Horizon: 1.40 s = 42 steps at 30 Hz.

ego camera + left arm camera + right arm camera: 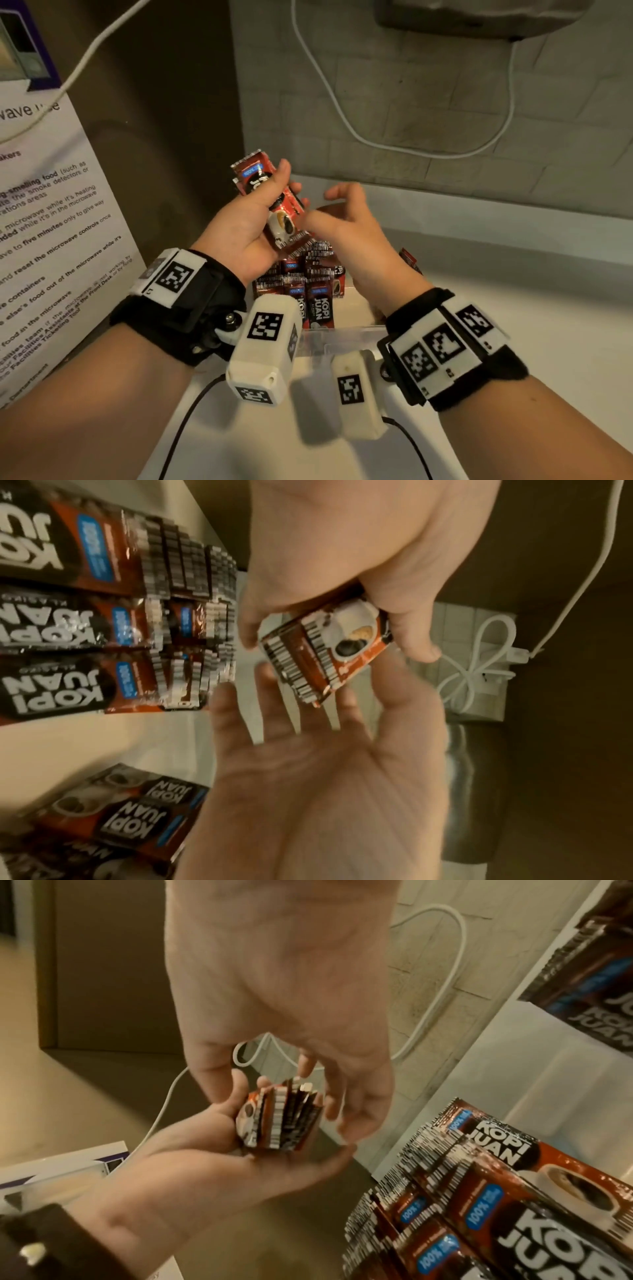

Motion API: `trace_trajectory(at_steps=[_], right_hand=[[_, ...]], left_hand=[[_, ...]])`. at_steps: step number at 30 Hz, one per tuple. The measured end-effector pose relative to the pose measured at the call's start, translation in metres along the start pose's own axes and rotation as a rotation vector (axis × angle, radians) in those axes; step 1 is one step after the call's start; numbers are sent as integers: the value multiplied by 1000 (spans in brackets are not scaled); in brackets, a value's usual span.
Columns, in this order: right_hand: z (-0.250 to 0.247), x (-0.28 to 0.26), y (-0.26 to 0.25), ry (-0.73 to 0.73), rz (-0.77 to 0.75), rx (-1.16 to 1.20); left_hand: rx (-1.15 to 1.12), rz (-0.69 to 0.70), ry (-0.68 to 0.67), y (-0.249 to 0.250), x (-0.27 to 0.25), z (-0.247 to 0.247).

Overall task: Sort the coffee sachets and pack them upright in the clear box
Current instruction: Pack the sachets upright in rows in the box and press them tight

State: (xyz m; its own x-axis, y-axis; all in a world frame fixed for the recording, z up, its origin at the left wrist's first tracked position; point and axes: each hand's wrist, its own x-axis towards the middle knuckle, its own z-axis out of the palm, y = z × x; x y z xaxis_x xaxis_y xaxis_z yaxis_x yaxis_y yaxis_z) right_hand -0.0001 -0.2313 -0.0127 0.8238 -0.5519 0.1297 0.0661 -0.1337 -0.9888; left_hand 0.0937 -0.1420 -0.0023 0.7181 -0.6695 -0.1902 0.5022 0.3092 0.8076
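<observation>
My left hand (pixel 289 183) grips a small stack of red-brown Kopi Juan coffee sachets (pixel 282 224), thumb pressed along the top one, held above the clear box (pixel 346 334). Seen end-on in the right wrist view, the stack (pixel 281 1118) lies across the left palm. My right hand (pixel 318 209) hovers open at the stack's near end with fingers spread and blurred; I cannot tell whether it touches the stack. In the box, several sachets (pixel 308 284) stand upright in rows, also clear in the left wrist view (pixel 103 615).
More loose sachets (pixel 120 818) lie flat on the white counter (pixel 513 308) to the right of the box. A white cable (pixel 342 113) hangs on the tiled wall behind. A microwave-use poster (pixel 51 205) stands at the left.
</observation>
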Motion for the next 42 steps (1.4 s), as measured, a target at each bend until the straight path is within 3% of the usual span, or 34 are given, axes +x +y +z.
trace_trajectory(at_steps=[2, 4, 9, 12, 14, 19, 25, 31, 33, 36, 42], right_hand=[[4, -3, 0, -129, 46, -18], [6, -4, 5, -144, 49, -2], [-4, -8, 10, -150, 129, 363], [-3, -9, 11, -175, 82, 311], [-1, -8, 12, -133, 33, 194], [-7, 0, 7, 126, -67, -23], [-14, 0, 0, 148, 44, 199], [-22, 6, 2, 343, 92, 272], [-27, 11, 10, 474, 62, 187], [-23, 16, 28, 605, 31, -125], [-16, 15, 49, 512, 156, -499]], left_hand=[[-1, 2, -37, -6, -3, 10], [34, 30, -83, -14, -4, 16], [124, 7, -248, -22, -7, 8], [156, 5, -198, -26, -6, 6], [182, 25, -142, -27, -6, 8], [178, 48, -70, -25, -7, 8], [148, 28, -90, -23, -5, 7], [72, -53, -82, -26, 1, 5], [64, -44, -36, -22, 3, 3], [70, -11, 48, -14, 4, 1], [16, 27, 93, -10, 4, 0]])
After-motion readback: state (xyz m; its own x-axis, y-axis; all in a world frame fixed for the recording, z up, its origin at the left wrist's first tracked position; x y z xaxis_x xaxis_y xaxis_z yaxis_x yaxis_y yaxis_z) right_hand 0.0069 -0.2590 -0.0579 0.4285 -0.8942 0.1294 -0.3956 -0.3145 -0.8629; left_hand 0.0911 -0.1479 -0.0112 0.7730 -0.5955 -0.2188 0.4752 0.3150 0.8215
